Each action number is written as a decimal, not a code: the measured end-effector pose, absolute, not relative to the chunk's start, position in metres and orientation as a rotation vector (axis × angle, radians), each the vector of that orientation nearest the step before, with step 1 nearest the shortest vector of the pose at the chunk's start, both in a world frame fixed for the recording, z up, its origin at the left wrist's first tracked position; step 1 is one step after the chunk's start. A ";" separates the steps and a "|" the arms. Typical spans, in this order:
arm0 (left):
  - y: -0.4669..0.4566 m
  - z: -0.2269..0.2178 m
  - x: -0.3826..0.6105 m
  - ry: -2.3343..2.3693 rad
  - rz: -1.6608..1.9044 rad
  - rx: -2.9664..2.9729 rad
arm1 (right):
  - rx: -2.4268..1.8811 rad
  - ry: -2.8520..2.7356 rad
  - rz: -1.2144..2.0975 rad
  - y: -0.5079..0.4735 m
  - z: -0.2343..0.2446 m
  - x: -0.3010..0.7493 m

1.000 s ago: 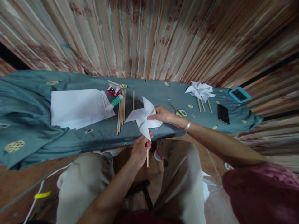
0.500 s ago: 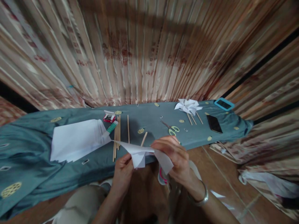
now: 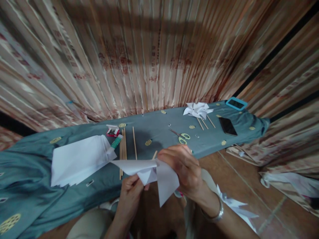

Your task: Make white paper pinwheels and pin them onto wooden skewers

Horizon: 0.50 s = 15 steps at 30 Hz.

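Note:
Between my two hands is a white paper pinwheel (image 3: 165, 181), held just over the near edge of the cloth-covered table. My left hand (image 3: 131, 191) pinches its lower left part between thumb and fingers. Curled over its upper right side, my right hand (image 3: 183, 167) grips the paper near the folded middle; its fingertips are partly hidden. One long point of the paper reaches left and a wide flap hangs down on the right. Just behind it, the end of a wooden stick (image 3: 155, 154) shows. Green-handled scissors (image 3: 181, 135) lie beyond my right hand.
White paper sheets (image 3: 79, 159) are stacked at left, beside a glue stick (image 3: 117, 141), a small red box (image 3: 113, 131) and wooden sticks (image 3: 123, 146). Finished pinwheels (image 3: 198, 109), a black phone (image 3: 227, 126) and a blue-framed device (image 3: 236, 103) lie at right. Paper scraps (image 3: 236, 204) are on the floor.
The pinwheel has turned in my hands, so its right flap hangs lower and faces me more. My head view has shifted slightly, showing more paper on the floor.

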<state>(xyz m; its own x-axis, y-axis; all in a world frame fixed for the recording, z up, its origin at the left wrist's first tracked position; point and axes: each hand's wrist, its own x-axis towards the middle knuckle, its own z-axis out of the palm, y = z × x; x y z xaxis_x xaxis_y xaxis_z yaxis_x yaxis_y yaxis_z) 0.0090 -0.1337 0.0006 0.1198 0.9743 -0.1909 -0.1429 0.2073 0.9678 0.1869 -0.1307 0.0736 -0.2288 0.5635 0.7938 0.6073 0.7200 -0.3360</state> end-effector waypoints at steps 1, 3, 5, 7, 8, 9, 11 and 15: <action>-0.134 -0.001 0.009 1.101 1.059 0.993 | -0.904 -1.897 -0.053 -0.131 0.075 0.187; -0.135 -0.005 0.010 1.095 1.067 0.978 | -0.908 -1.910 -0.052 -0.132 0.076 0.187; -0.135 -0.007 0.010 1.095 1.076 0.962 | -0.922 -1.934 -0.047 -0.132 0.078 0.187; -0.135 -0.006 0.012 1.100 1.072 0.946 | -0.928 -1.946 -0.040 -0.132 0.078 0.188; -0.136 -0.005 0.012 1.105 1.070 0.937 | -0.925 -1.946 -0.039 -0.132 0.077 0.188; -0.136 -0.003 0.013 1.108 1.072 0.926 | -0.917 -1.941 -0.043 -0.132 0.077 0.188; -0.136 0.000 0.013 1.104 1.077 0.904 | -0.900 -1.935 -0.054 -0.131 0.077 0.188; -0.137 0.002 0.014 1.075 1.090 0.857 | -0.901 -1.943 -0.055 -0.132 0.079 0.188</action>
<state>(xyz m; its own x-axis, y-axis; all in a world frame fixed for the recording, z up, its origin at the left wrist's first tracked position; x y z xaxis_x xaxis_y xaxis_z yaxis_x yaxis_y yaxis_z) 0.0139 -0.1368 0.0022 0.0993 0.9648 -0.2434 -0.2565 0.2612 0.9306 0.1875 -0.1316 0.0786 -0.2687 0.5661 0.7793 0.6089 0.7268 -0.3179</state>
